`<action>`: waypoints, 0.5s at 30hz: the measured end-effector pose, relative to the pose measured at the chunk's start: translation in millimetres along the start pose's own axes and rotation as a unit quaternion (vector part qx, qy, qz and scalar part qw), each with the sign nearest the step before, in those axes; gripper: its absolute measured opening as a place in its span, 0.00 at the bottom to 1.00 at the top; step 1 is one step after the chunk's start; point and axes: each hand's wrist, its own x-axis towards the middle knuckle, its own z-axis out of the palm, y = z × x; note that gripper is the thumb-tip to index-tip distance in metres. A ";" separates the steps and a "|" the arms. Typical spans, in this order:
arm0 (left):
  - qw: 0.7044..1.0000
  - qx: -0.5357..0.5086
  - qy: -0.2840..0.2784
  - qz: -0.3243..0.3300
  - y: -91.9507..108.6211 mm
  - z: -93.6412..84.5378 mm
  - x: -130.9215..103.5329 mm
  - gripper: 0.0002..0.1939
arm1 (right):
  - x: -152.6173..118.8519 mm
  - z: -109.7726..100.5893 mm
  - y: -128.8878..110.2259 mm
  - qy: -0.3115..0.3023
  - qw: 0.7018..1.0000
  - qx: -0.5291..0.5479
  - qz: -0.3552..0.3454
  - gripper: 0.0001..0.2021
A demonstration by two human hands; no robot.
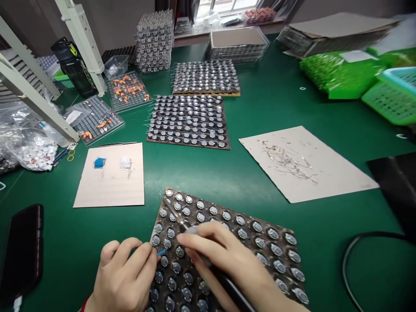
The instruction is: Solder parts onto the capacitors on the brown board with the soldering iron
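A brown board [247,234] carrying several rows of small round metal parts lies on the green table in front of me. My left hand [125,277] rests at the board's left edge and pinches a tiny blue component [161,251] between thumb and forefinger. My right hand [227,264] lies over the board and grips a dark pen-like tool [177,216] whose tip points up-left toward the board's top-left corner. The tool's lower shaft runs under my palm toward the bottom edge.
Two more filled boards [190,121] [206,77] lie farther back, with stacked trays [154,41] behind. A cardboard sheet [112,175] with blue and silver bits sits left, a scrap-strewn sheet [305,164] right. A phone [22,251], green baskets [393,97], and a black cable [349,255] border the area.
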 end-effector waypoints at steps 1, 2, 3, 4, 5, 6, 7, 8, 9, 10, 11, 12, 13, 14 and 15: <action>1.000 -0.001 0.002 0.000 -0.3 0.3 -0.4 0.16 | 4.2 6.5 -0.4 -0.013 1.000 0.000 -0.004 0.19; 1.000 -0.003 0.003 0.000 -0.6 0.7 -0.9 0.17 | 8.0 12.1 -1.4 -0.030 1.000 -0.002 -0.007 0.19; 1.000 -0.005 0.003 0.000 -0.8 1.0 -1.5 0.17 | 11.2 16.6 -2.9 -0.050 0.999 -0.006 -0.011 0.19; 1.000 -0.007 0.003 0.001 -1.0 1.2 -2.2 0.18 | 14.0 19.7 -4.6 -0.070 0.997 -0.012 -0.015 0.20; 1.000 -0.008 0.003 0.002 -1.3 1.5 -2.9 0.18 | 16.4 21.5 -6.4 -0.086 0.996 -0.020 -0.018 0.20; 1.000 -0.007 0.003 0.004 -1.6 1.8 -3.7 0.18 | 18.3 22.1 -8.1 -0.098 0.994 -0.031 -0.021 0.20; 1.000 -0.007 0.004 0.006 -1.9 2.1 -4.5 0.19 | 19.7 22.0 -9.6 -0.108 0.993 -0.041 -0.024 0.19; 1.000 -0.007 0.002 0.008 -2.3 2.4 -5.2 0.19 | 20.7 21.4 -10.8 -0.113 0.992 -0.049 -0.028 0.20; 1.000 -0.006 0.002 0.011 -2.6 2.7 -5.8 0.19 | 21.2 20.6 -11.6 -0.116 0.991 -0.056 -0.031 0.20; 1.000 -0.007 0.000 0.014 -2.9 2.9 -6.3 0.19 | 21.2 19.8 -12.1 -0.116 0.991 -0.059 -0.035 0.20; 1.000 -0.008 -0.003 0.014 -3.2 3.0 -6.5 0.19 | 20.7 19.0 -12.3 -0.111 0.991 -0.058 -0.041 0.21; 1.000 -0.010 -0.004 0.015 -3.3 3.0 -6.6 0.19 | 19.8 18.3 -12.2 -0.099 0.992 -0.055 -0.046 0.22; 1.000 -0.010 -0.003 0.016 -3.4 2.9 -6.4 0.18 | 18.5 17.5 -11.8 -0.083 0.994 -0.050 -0.051 0.23; 1.000 -0.011 -0.001 0.015 -3.4 2.8 -6.2 0.18 | 17.0 16.2 -11.2 -0.060 0.996 -0.048 -0.054 0.23; 1.000 -0.011 0.001 0.013 -3.4 2.7 -5.9 0.18 | 15.2 14.3 -10.4 -0.031 0.997 -0.049 -0.055 0.23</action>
